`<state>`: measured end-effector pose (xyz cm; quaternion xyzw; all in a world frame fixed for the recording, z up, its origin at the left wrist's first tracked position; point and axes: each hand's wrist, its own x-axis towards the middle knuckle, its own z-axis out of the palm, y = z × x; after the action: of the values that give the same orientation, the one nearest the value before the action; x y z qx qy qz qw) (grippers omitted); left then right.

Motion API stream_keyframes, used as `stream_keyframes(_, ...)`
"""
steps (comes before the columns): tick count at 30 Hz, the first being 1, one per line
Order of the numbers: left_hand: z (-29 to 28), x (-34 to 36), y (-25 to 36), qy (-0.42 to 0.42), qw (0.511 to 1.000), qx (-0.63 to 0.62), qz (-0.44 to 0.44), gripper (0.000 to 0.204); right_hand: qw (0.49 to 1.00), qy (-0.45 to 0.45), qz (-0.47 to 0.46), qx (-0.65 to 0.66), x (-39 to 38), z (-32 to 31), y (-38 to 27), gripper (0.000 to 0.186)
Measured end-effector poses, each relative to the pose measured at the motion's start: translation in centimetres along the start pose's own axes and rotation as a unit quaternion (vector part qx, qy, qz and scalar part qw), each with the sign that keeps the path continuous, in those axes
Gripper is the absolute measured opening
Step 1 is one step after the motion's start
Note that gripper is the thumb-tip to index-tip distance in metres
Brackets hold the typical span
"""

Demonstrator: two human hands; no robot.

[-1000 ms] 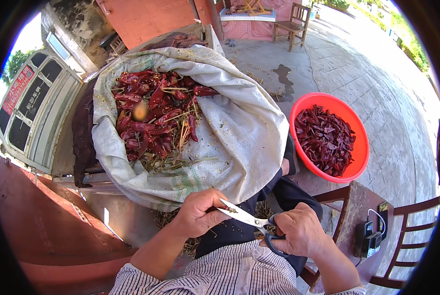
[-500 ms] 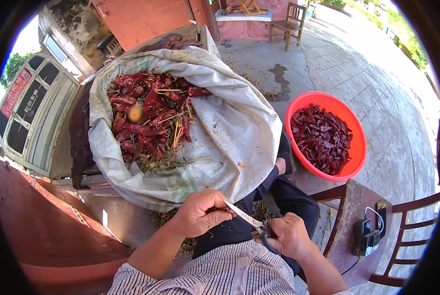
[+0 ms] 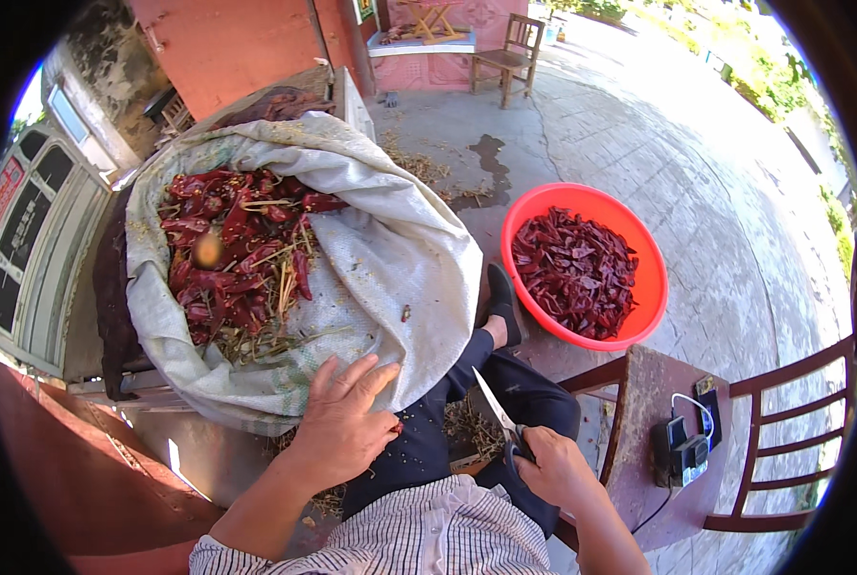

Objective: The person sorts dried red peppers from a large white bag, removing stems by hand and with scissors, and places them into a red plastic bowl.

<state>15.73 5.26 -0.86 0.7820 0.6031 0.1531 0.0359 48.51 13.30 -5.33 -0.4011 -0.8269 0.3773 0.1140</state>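
Note:
My left hand [image 3: 344, 424] is open, fingers spread, at the near edge of a white woven sack [image 3: 400, 259]. A small reddish bit shows beside its thumb; I cannot tell if it is held. My right hand [image 3: 555, 468] grips the handles of scissors [image 3: 495, 400], whose blades point up and away over my lap. Inside the rolled-down sack lie dried red chili peppers [image 3: 227, 287] with stems and straw. On the right, a red plastic basin [image 3: 660, 292] holds many more dark red chilies [image 3: 577, 273].
A wooden table [image 3: 630, 431] at the right carries a black device [image 3: 680, 450] with a cable. Beside it is a slatted chair [image 3: 793, 422]. Another wooden chair [image 3: 508, 59] stands farther back. A parked van [image 3: 40, 230] is at the left.
My left hand has moved away from the scissor blades toward the sack and spread its fingers. The right hand still holds the scissors. The whole view has shifted, with sack and basin farther left.

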Motion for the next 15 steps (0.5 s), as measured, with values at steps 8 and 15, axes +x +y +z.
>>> stream_keyframes(8,2.4,-2.4,-5.4,0.110,0.992,0.063,-0.009,0.015,0.992,-0.095,0.026,-0.083,0.6,0.4,-1.4,0.028)
stream_keyframes(15,0.3,-1.5,-4.5,0.154,0.986,-0.061,-0.034,0.019,0.994,-0.040,-0.071,-0.079,1.0,1.6,-1.5,0.031)
